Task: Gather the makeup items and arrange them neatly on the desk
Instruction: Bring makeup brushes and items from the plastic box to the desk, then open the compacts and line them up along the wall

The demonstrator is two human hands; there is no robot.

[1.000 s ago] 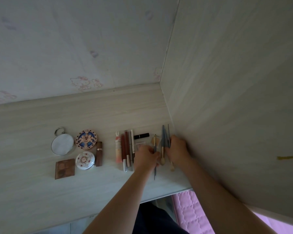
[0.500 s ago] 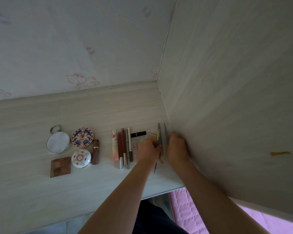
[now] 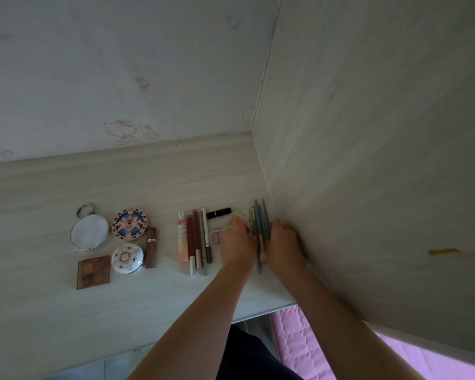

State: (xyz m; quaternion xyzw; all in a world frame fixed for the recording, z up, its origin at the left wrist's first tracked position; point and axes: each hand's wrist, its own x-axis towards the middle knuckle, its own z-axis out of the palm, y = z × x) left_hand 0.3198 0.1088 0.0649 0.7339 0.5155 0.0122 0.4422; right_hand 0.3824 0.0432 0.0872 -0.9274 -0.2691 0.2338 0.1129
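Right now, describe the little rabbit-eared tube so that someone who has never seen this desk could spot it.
Find the row of slim sticks lying side by side on the desk, just left of the left hand. The rabbit-eared tube is the leftmost there: pale pink and peach, with two small ears on top, while its neighbours are plain.

Pink quilted mattress [image 3: 294,349], stickered wall [image 3: 121,78]

Matt pale wood-grain desk [image 3: 121,187], metal-rimmed round mirror [image 3: 89,233], glossy white patterned compact [image 3: 127,258], quilted pink cloth [image 3: 294,344]
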